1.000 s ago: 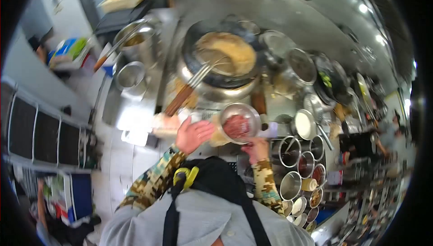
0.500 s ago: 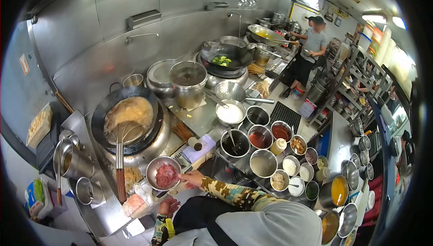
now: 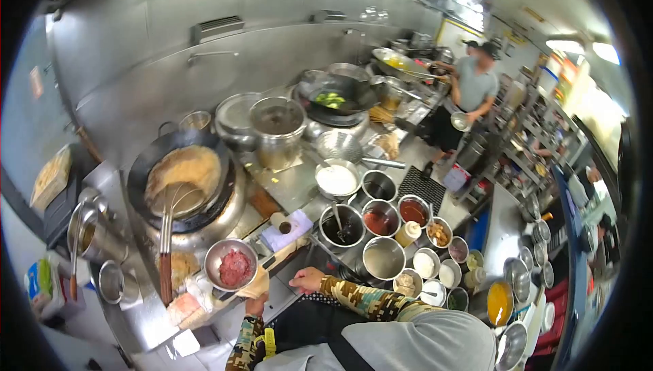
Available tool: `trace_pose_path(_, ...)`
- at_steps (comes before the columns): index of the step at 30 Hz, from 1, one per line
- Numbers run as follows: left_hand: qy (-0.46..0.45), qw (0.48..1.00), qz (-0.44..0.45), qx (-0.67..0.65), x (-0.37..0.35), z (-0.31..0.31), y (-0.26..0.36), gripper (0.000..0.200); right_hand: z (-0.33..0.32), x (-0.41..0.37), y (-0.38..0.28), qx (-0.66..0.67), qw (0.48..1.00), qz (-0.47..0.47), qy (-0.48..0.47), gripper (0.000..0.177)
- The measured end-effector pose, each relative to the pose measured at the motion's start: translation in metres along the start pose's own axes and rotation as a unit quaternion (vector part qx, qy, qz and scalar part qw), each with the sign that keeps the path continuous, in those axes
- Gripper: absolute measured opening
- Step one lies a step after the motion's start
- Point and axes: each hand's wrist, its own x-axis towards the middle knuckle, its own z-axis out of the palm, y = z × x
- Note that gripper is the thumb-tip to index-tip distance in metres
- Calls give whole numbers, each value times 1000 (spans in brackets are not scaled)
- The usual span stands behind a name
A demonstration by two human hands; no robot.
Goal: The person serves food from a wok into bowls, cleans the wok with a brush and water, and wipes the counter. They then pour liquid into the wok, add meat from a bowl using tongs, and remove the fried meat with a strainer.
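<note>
A metal bowl (image 3: 211,260) of raw red sliced meat (image 3: 235,269) sits at the counter's front edge. My left hand (image 3: 254,297) is at the near right side of this bowl, its fingers appearing closed on the rim; a tan patch there is blurred. To the right, my right hand (image 3: 308,280) is apart from the bowl, fingers loosely bent and holding nothing visible. Behind the bowl, a wok (image 3: 144,193) holds foamy tan liquid, with a wood-handled wire strainer (image 3: 166,235) resting in it. A folded lilac cloth (image 3: 289,230) lies right of the bowl.
Several metal pots of sauces, including a red sauce (image 3: 381,218), and tubs of ingredients stand on my right. A second wok (image 3: 354,102) with green vegetables is farther along the range. Pink food in plastic (image 3: 185,306) lies front left. A co-worker (image 3: 474,85) stands at the far end.
My right hand has come away from the bowl's rim to the right. My left hand has moved up to the bowl. The view has shifted, and the co-worker's arm and light bowl have moved.
</note>
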Motion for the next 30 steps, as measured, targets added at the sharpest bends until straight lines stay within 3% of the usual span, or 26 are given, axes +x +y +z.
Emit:
trace_pose_path(3,-43,996,-78,5,-26,-7,-15,56,12,18,10,-48,997,-47,-45,34)
trace_pose_path(5,-72,989,-101,-85,-42,1,-10,42,29,36,18,-75,993,-42,-84,37)
trace_pose_path(6,-75,977,-109,-165,-46,13,-7,35,37,37,11,-90,991,20,-94,36)
trace_pose_path(7,-68,960,-113,-247,-47,25,-2,28,47,52,16,-37,991,-3,-127,36)
trace_pose_path(9,-42,932,-89,-350,-47,39,9,16,58,71,30,52,983,-13,-174,35)
trace_pose_path(11,-37,969,74,-235,-31,47,-16,8,75,76,17,42,978,2,-205,35)
trace_pose_path(14,4,953,-31,-302,-113,33,68,6,95,83,5,18,975,9,-222,35)
trace_pose_path(16,67,929,-27,-364,-141,33,71,8,99,78,-1,-1,975,5,-221,34)
trace_pose_path(17,-47,928,56,-366,-101,28,10,13,100,75,-4,-9,976,7,-218,34)
trace_pose_path(19,-6,960,251,-124,-77,-1,-54,19,110,65,-12,-28,977,7,-212,34)
trace_pose_path(22,-42,906,421,-19,-72,-58,-109,24,139,50,-24,-56,976,7,-212,34)
trace_pose_path(26,222,915,337,16,-137,-97,-151,20,202,21,-32,-93,971,10,-222,33)
trace_pose_path(29,307,929,184,-91,-183,-129,-207,18,253,1,-41,-118,967,17,-227,33)
trace_pose_path(30,325,935,134,47,-207,-138,-214,18,267,-5,-42,-126,965,19,-231,33)
